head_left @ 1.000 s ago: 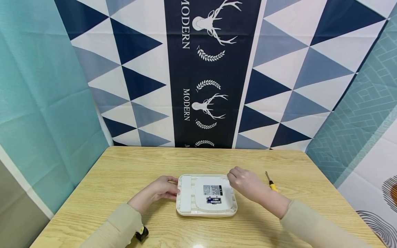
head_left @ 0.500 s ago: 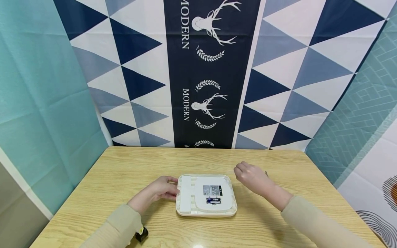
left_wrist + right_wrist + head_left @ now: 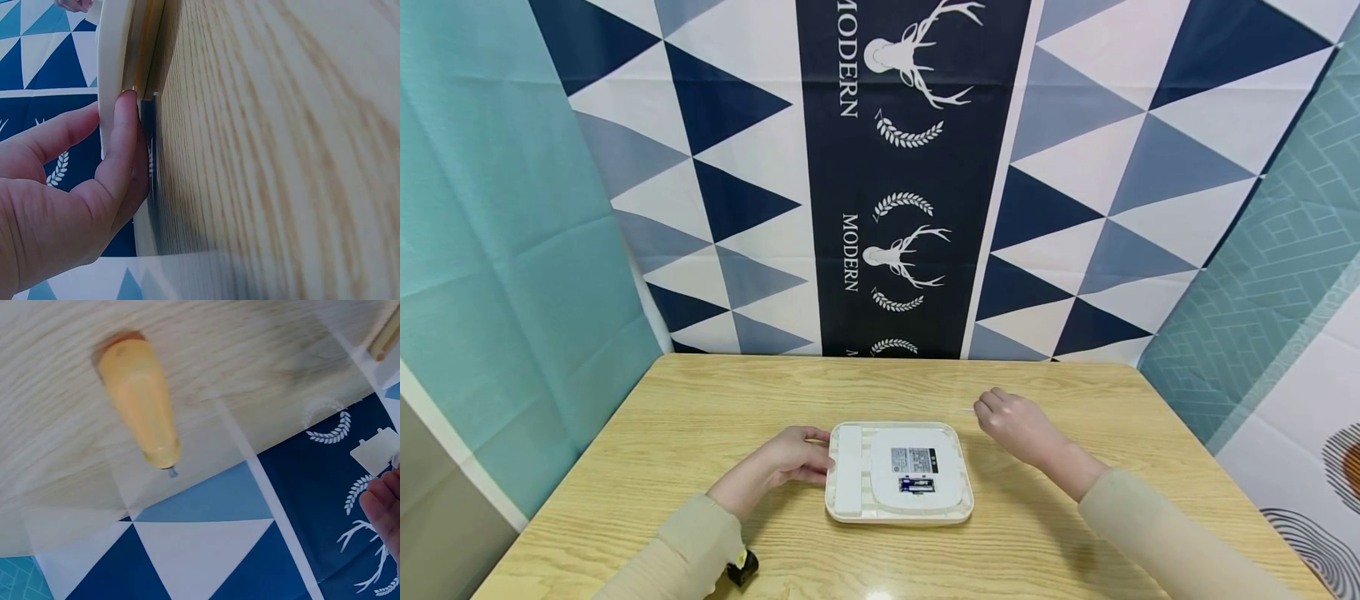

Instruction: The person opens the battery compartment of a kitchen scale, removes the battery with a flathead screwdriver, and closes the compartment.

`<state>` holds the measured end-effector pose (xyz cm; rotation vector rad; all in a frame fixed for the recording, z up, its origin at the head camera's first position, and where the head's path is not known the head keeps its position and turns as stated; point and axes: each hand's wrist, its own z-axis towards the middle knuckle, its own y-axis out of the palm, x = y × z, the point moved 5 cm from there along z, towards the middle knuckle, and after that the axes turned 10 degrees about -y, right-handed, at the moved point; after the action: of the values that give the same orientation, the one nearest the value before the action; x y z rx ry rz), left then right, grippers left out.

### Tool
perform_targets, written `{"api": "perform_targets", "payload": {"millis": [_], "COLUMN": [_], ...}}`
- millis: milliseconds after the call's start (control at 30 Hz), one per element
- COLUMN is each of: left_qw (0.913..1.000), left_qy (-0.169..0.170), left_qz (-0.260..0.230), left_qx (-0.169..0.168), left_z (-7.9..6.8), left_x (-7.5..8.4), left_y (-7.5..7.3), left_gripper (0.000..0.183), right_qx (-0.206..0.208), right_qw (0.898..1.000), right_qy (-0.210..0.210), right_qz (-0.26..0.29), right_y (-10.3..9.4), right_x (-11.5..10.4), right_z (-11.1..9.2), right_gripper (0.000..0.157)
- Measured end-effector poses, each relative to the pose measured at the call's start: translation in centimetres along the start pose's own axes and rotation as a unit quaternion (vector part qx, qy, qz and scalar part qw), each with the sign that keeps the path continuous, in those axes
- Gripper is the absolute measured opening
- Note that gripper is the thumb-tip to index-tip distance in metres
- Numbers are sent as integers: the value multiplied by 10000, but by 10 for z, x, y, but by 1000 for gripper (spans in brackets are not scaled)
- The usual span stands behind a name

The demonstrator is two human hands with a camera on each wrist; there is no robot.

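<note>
A flat white battery-powered device with rounded corners lies on the table, its label facing up. Blue batteries show in its uncovered compartment. My left hand grips the device's left edge; in the left wrist view the thumb and fingers lie on opposite sides of the rim. Beyond the upper right corner, my right hand is raised with curled fingers and pinches a small white battery cover with little tabs, seen edge-on in the head view.
A screwdriver with a yellow handle lies on the wooden table right of the device, hidden behind my right hand in the head view. A black and yellow object sits beside my left sleeve. Patterned cloth hangs behind the table.
My right hand has moved away from the device's upper right corner, to the right and slightly up, carrying the battery cover. It now hides the screwdriver. My left hand and the device stay put.
</note>
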<state>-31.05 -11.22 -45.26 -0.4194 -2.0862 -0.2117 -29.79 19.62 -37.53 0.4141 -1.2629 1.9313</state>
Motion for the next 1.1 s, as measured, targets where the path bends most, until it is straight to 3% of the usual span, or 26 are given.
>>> {"api": "perform_targets", "payload": {"millis": [133, 267, 567, 1100], "left_qw": [10000, 10000, 10000, 9997], "left_qy": [3, -27, -11, 36], "left_qz": [7, -5, 35, 254], "left_qx": [-15, -44, -35, 28], "left_z": [0, 0, -1, 1], "left_x": [0, 1, 2, 3], "left_y": [0, -1, -1, -2], "left_gripper": [58, 58, 57, 54], "right_qx": [-162, -592, -1445, -1894], "right_qw": [9999, 9982, 9895, 9815], "right_qy": [33, 52, 74, -8], "right_qz": [20, -18, 60, 269], "right_y": [5, 13, 31, 52], "right_x": [1, 1, 2, 3], "right_z": [-4, -10, -18, -25], "right_gripper": [29, 10, 9, 13]}}
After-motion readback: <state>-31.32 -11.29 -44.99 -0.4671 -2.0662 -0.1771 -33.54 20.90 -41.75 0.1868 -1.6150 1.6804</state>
